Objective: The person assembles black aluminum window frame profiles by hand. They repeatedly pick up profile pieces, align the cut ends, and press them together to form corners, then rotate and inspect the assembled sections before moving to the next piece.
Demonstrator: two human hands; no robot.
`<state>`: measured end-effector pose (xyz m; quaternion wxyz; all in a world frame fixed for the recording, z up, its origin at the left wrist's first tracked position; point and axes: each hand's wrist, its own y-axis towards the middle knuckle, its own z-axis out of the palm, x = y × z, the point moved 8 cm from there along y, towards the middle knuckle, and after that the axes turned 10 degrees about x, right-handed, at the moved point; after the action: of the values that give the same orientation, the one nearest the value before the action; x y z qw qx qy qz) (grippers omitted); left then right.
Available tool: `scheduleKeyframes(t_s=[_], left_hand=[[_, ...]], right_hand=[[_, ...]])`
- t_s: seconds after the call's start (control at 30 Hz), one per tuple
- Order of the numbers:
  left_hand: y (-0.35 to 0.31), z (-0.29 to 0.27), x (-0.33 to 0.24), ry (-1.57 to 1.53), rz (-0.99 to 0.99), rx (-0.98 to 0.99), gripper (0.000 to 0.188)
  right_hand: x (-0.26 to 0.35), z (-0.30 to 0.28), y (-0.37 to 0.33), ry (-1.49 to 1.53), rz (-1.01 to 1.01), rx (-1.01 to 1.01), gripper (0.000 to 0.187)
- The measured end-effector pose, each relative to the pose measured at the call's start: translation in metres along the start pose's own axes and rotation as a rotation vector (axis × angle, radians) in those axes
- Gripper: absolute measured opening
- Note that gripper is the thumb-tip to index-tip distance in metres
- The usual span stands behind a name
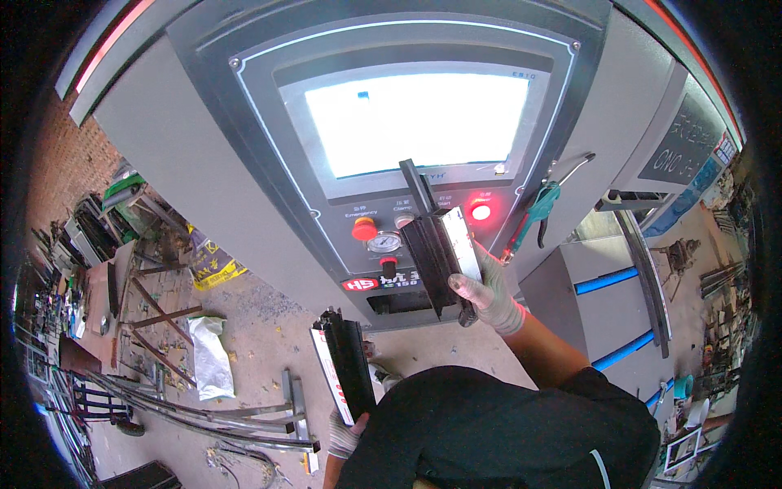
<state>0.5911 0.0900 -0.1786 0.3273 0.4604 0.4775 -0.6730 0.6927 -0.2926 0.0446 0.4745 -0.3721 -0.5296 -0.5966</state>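
Note:
My right hand [493, 295], in a pale work glove with bare fingertips, is closed around a short black metal profile [425, 253] with a white strip along one side. I hold it up before the machine's control panel [318, 236], where it hides part of the button row. Lower and to the left, my left hand [345, 433], gloved too, grips the lower end of a similar black profile [353, 363] with a white printed strip. My body covers part of that hand. The two profiles are apart.
On the panel are a bright screen [415, 122], a red emergency button [363, 230], a gauge [384, 242] and a lit red button [481, 212]. A teal air gun [541, 205] hangs right. Long metal profiles [204, 417] and a white sack [212, 359] lie at left.

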Motion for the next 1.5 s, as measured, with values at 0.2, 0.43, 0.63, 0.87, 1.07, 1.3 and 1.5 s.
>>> scheduleKeyframes(t_s=[0.2, 0.43, 0.63, 0.87, 1.07, 1.3, 1.5], left_hand=[[0.000, -0.003, 0.011, -0.139, -0.025, -0.019, 0.049], [0.001, 0.001, -0.007, 0.153, 0.033, 0.001, 0.052], [0.005, 0.004, -0.008, 0.013, -0.004, 0.000, 0.053], [0.007, 0.003, -0.012, 0.234, 0.073, 0.026, 0.054], [0.006, 0.006, -0.011, 0.101, 0.092, 0.020, 0.055], [-0.001, 0.005, 0.004, 0.013, -0.001, -0.012, 0.062], [0.002, -0.001, 0.016, -0.028, 0.001, 0.013, 0.063]], right_hand=[[-0.003, -0.002, -0.003, 0.038, -0.020, 0.032, 0.073], [-0.012, -0.023, -0.013, 0.270, -0.188, 0.018, 0.070], [-0.017, -0.036, -0.013, 0.240, -0.126, -0.086, 0.069], [0.001, -0.023, -0.012, 0.129, -0.136, -0.040, 0.065], [-0.004, 0.000, -0.006, 0.101, -0.067, 0.044, 0.072], [0.005, 0.025, 0.011, 0.046, -0.096, 0.094, 0.076], [0.017, 0.038, 0.032, 0.048, -0.130, 0.148, 0.072]])
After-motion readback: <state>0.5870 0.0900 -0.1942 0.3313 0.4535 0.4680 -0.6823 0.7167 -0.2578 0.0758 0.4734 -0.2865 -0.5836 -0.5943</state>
